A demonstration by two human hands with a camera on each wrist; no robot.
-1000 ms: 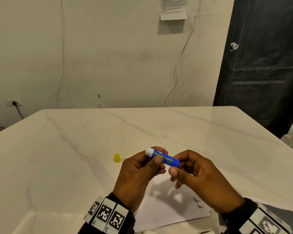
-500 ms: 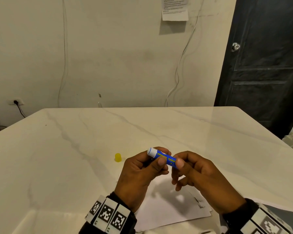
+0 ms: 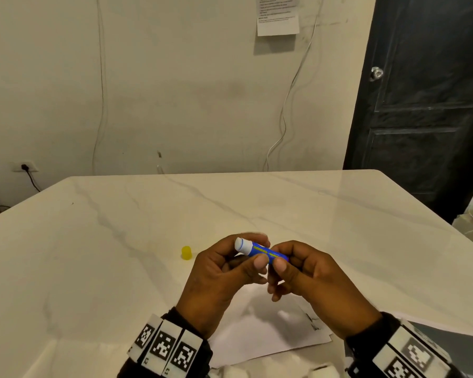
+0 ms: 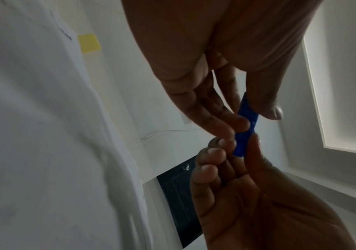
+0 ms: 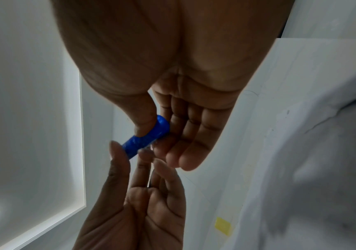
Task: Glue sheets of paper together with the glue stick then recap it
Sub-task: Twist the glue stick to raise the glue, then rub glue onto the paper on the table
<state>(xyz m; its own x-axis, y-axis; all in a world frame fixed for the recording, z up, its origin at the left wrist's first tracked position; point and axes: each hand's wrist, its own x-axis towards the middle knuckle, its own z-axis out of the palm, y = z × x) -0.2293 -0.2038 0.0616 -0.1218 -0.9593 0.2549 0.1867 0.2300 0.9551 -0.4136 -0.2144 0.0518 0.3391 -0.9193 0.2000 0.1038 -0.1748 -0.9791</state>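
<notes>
Pinching glue stick [image 3: 260,250] with both hands' fingers [image 3: 261,261], white tip only in head view, yellow cap [image 3: 186,252] apart.

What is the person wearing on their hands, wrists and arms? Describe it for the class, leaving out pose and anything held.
Both hands, left hand and right hand, are bare: no gloves and no rings visible. Each wrist carries a band of white blocks printed with black-and-white square code markers, the left wrist band and the right wrist band. Dark sleeves reach to the wrists beneath the bands.
</notes>
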